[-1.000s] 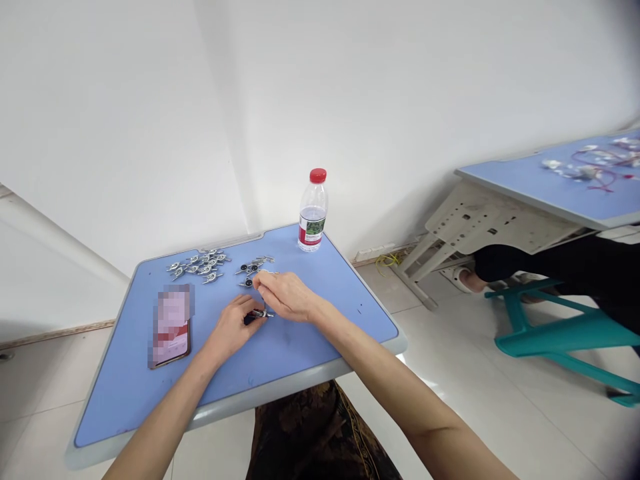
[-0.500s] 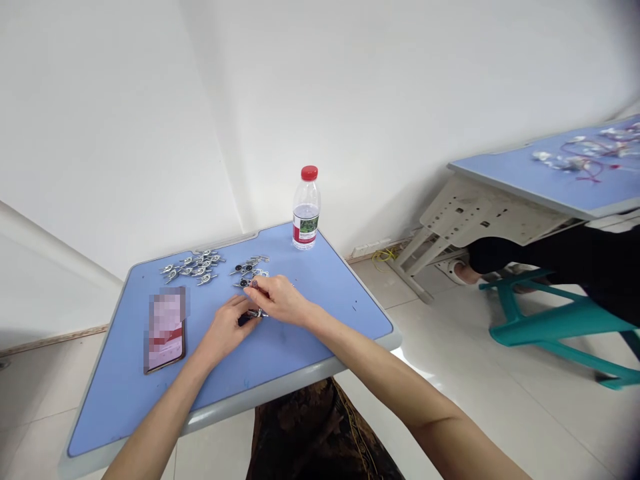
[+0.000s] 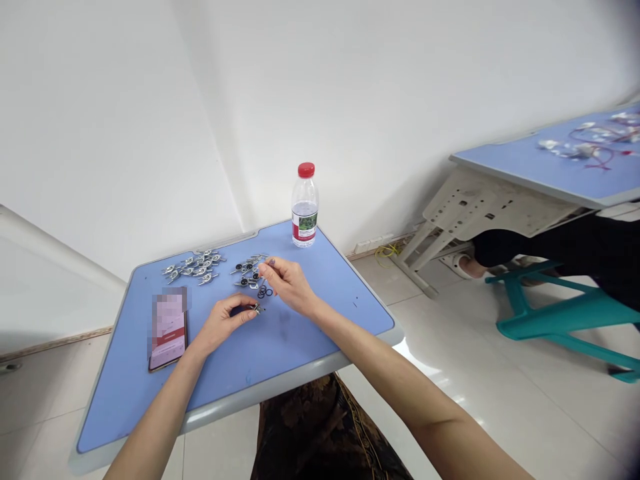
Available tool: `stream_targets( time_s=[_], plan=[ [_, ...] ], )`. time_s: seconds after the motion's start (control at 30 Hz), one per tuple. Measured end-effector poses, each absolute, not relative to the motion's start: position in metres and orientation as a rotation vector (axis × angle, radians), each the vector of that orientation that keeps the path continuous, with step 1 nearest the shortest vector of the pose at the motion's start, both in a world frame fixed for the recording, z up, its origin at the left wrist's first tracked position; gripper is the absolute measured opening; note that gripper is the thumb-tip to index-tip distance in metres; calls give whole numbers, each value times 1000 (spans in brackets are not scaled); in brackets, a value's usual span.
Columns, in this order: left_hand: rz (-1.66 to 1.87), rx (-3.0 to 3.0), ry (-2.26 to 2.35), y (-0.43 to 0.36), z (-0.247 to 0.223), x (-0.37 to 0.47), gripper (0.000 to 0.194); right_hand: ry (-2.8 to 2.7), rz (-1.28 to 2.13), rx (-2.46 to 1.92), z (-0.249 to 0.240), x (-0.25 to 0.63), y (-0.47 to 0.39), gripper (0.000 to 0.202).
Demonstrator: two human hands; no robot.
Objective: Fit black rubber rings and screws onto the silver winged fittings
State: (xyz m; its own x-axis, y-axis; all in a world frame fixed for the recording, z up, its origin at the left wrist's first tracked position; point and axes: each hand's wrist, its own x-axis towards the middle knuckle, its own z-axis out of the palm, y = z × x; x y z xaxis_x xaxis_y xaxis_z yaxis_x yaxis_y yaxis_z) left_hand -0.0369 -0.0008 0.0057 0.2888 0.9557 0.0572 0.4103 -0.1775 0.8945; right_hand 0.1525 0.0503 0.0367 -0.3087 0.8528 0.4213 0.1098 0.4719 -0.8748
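Observation:
My left hand (image 3: 231, 321) rests on the blue tabletop, thumb and fingers closed on a small metal part (image 3: 257, 309) that sticks out past the fingertips. Just above and to its right, my right hand (image 3: 289, 285) is closed in a pinch. A small greyish tip shows over its fingers, but what it belongs to is too small to tell. Below its fingertips lie several thin black rings (image 3: 263, 292). Behind them is a cluster of metal parts with round black pieces (image 3: 243, 268). Farther left, a pile of similar silver metal parts (image 3: 194, 266) is spread near the back edge.
A phone (image 3: 169, 330) lies at the left of the blue table (image 3: 300, 347). A red-capped water bottle (image 3: 305, 217) stands at the back right corner, near the wall. To the right are another table (image 3: 540, 170) with loose items, a teal stool (image 3: 560, 320) and a seated person's leg.
My right hand has lifted away from my left hand, up and slightly right, uncovering the black rings. My left hand has shifted slightly left and still holds the metal part.

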Motion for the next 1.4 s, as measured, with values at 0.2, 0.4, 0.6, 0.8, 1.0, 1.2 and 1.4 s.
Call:
stream_targets(
  time_s=[0.2,0.4,0.6,0.8,1.0,1.2,1.4],
  plan=[
    [838,1729,1219,0,4,-39,23,-1766,977,-798,37,154,49,34],
    [798,1935,1304,-2,8,-35,16,-1776,985,-805,36,154,49,34],
    [771,2163,1357,-3,5,-31,12,-1865,940,-800,38,154,49,34],
    [795,2237,1362,-3,2,-30,11,-2022,904,-874,34,152,49,36],
    [808,2232,1391,-4,3,-27,11,-2056,916,-882,32,150,49,34],
    [762,2226,1418,-3,4,-26,11,-2081,915,-873,34,150,46,31],
    [766,2216,1410,-3,2,-26,14,-2097,898,-890,33,149,46,29]
  ],
)
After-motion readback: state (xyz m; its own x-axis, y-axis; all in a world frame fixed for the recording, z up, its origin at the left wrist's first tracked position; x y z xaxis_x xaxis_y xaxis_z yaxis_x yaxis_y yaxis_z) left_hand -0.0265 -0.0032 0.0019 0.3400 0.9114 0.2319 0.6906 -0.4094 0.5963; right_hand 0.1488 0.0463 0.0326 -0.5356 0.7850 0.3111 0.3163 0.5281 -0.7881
